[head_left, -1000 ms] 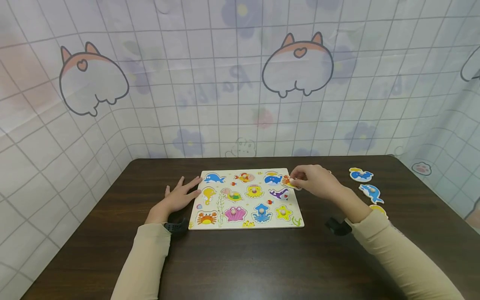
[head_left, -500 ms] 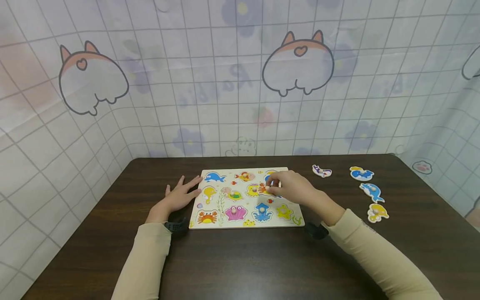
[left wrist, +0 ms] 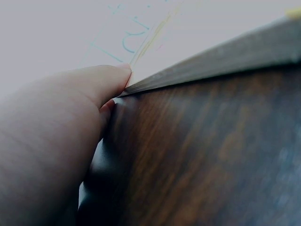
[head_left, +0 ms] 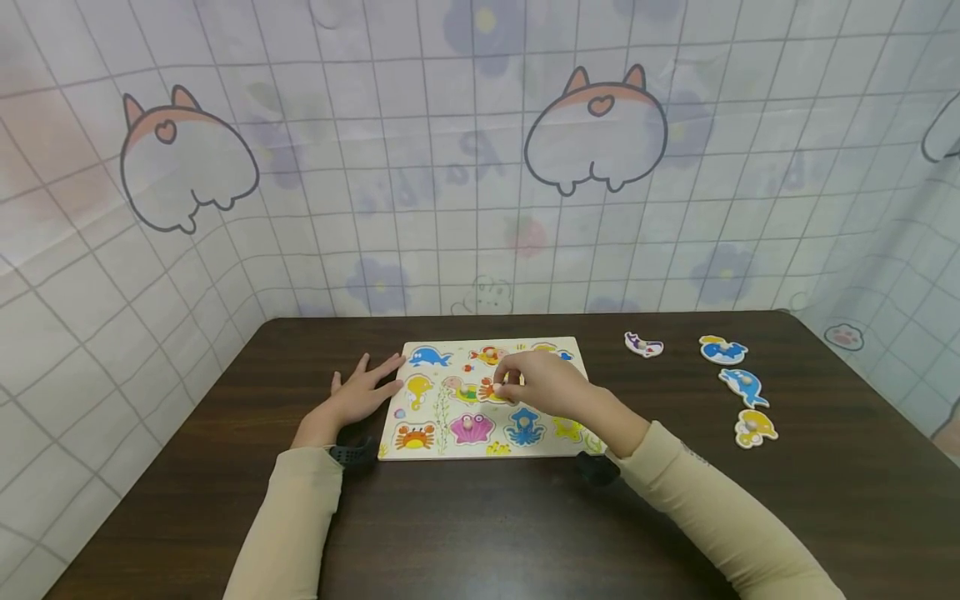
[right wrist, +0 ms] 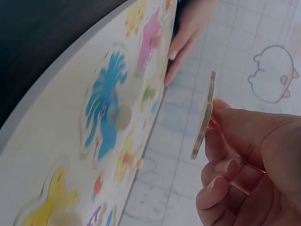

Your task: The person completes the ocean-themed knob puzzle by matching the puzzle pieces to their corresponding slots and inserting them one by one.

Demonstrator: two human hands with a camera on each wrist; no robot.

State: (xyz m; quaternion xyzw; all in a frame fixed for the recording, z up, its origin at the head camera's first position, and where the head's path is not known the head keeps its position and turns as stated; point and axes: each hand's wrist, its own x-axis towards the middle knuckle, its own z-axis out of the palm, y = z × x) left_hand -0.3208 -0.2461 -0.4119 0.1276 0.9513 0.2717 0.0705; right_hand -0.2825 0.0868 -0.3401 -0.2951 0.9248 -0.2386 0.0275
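hanging over the middle of the puzzle board [head_left: 459, 347], the orange crab piece [head_left: 487, 390] is pinched between the thumb and the fingers of the right hand [head_left: 546, 382]. in the right wrist view this piece is seen by its thin edge, apart from the board's face. beside it, in the head view, shows the turtle piece [head_left: 463, 391] on the board; in the nearer row sit the pink shell piece [head_left: 472, 429] and the blue squid piece [head_left: 523, 427], each one with its knob. a crab picture [head_left: 414, 436] is in the near left corner. the left hand [head_left: 357, 397] is at the left edge of the board, its fingers straight and spread apart; the left wrist view is pale and blurred, but the thumb seems to touch the board's edge there. to the right of the board, on the dark tabletop [head_left: 480, 529], lie four loose pieces: a purple whale piece [head_left: 643, 345], a blue whale piece [head_left: 723, 351], a blue dolphin piece [head_left: 743, 388] and a yellow piece [head_left: 754, 427]. behind the tabletop hangs a pale cloth [head_left: 457, 233] with checked lines.
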